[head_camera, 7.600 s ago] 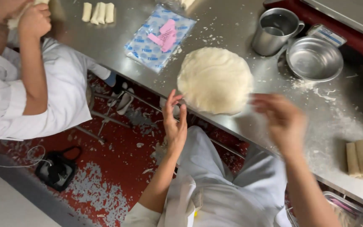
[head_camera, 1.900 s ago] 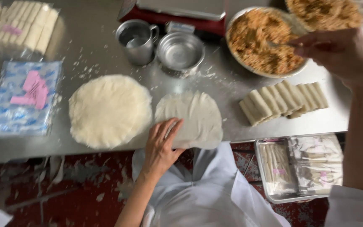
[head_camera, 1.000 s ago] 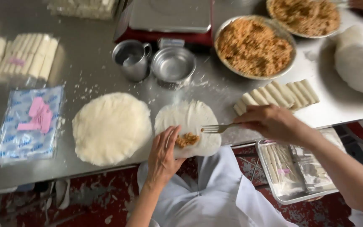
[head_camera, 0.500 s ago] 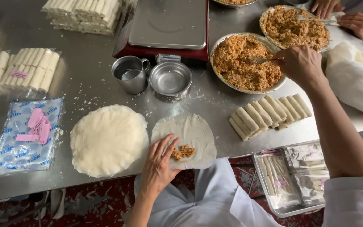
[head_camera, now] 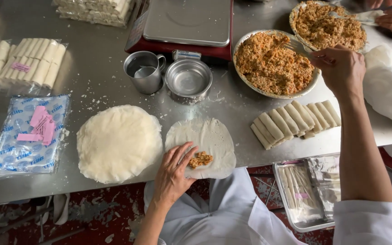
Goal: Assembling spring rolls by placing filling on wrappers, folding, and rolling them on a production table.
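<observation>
My left hand (head_camera: 174, 174) lies open and flat on the single wrapper (head_camera: 203, 145) at the near edge of the surface (head_camera: 232, 106), fingers just beside a small lump of filling (head_camera: 200, 159). My right hand (head_camera: 341, 68) is closed around a fork (head_camera: 296, 46), tines in the big bowl of filling (head_camera: 273, 63) toward the far right. The stack of wrappers (head_camera: 119, 143) sits just left of the single one (rolled pieces (head_camera: 296, 119) line up to its right).

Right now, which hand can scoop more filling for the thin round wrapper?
Probably the right hand: it holds the metal fork in the filling bowl. The left hand rests on the thin round wrapper.
</observation>
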